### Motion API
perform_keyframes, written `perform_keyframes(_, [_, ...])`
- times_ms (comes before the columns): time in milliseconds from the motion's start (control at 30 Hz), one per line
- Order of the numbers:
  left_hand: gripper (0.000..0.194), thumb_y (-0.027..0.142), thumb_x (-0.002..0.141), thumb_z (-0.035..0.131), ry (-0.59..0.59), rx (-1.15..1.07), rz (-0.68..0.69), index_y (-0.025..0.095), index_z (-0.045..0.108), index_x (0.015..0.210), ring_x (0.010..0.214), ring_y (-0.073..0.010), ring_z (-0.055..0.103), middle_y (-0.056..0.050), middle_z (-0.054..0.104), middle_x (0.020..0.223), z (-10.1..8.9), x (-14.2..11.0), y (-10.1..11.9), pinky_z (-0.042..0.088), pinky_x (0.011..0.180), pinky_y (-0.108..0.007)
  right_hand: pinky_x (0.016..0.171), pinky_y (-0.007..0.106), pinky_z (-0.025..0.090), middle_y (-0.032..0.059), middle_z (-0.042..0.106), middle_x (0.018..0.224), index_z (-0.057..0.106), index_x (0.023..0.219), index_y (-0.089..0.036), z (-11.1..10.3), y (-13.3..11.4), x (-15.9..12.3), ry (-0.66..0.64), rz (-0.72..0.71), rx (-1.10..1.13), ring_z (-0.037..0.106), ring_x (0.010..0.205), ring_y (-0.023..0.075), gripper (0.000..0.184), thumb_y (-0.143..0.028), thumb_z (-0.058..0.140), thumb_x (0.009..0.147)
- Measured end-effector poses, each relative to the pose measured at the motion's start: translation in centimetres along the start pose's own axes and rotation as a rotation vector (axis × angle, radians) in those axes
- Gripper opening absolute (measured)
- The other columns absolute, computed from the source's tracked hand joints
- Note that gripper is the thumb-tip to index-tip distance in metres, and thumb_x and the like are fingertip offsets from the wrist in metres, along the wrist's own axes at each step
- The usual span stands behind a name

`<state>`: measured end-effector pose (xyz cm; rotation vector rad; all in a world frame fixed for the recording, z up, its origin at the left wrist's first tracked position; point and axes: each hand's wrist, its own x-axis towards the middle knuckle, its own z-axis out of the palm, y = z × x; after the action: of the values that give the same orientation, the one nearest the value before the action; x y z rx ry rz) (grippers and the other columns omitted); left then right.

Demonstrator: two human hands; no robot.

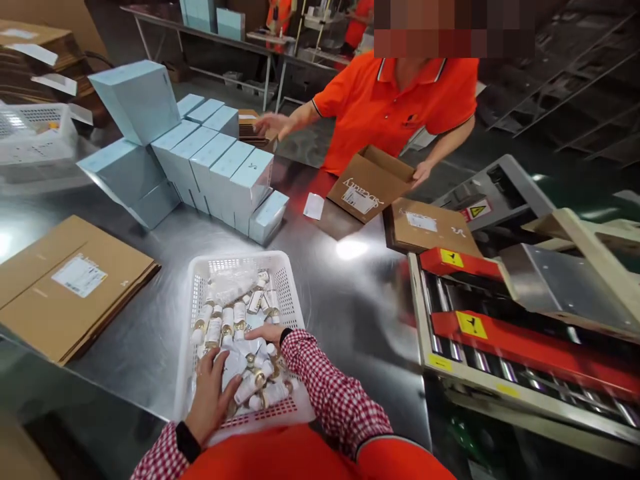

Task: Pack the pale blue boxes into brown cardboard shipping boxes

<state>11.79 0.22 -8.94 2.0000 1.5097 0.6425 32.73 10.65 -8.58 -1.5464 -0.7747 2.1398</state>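
Note:
A white perforated plastic basket (291, 283) stands in front of me, filled with small clear bottles (214, 330) that have white caps and white labels. Over the near left part of the pile, my left hand (213, 393) is open with its fingers spread, touching a pale, crumpled wrapper (235, 360). My right hand (270, 332) reaches in from the right, its visible finger stretched across the bottles; its other fingers are partly hidden. Neither hand visibly grips a bottle. Clear plastic wrap (233, 283) lies at the basket's far end.
Light blue boxes (200, 157) are stacked beyond the basket on the metal table (130, 293). Flattened cartons (50, 267) lie left. Opposite, a co-worker in orange (400, 113) holds an open brown carton (367, 190). A roller conveyor (480, 360) with red side pieces stands right.

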Motion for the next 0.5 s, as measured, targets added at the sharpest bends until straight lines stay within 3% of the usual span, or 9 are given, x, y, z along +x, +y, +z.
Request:
perform_keyframes(100, [0.046,0.041,0.093,0.05,0.019,-0.015,-0.016,0.014,0.048,0.13,0.128,-0.0349,0.043,-0.02,0.045,0.135,0.2,0.0,0.0,0.043,0.103,-0.06,0.077,0.034,0.055,0.0021,0.071,0.073,0.066,0.08,-0.015,0.8,0.3,-1.0,-0.034,-0.023,0.0,0.067,0.076,0.0206,0.025,-0.017,0.072,0.056])
perform_keyframes(300, [0.039,0.035,0.093,0.052,0.136,-0.014,0.09,0.017,0.045,0.126,0.123,-0.032,0.048,-0.018,0.05,0.13,0.5,0.4,1.5,0.044,0.101,-0.056,0.085,0.034,0.052,0.0011,0.071,0.086,0.065,0.093,-0.016,1.9,0.5,-4.6,0.109,-0.192,-0.073,0.064,0.083,0.02,0.037,-0.011,0.058,0.058])
perform_keyframes(500, [0.034,0.036,0.091,0.055,0.226,-0.04,0.188,0.019,0.05,0.12,0.121,-0.0323,0.051,-0.016,0.057,0.127,1.7,2.1,4.5,0.036,0.105,-0.059,0.096,0.038,0.05,0.0021,0.072,0.099,0.066,0.107,-0.021,2.1,-2.6,-8.7,0.22,-0.416,-0.369,0.065,0.098,0.023,0.043,-0.013,0.055,0.067])
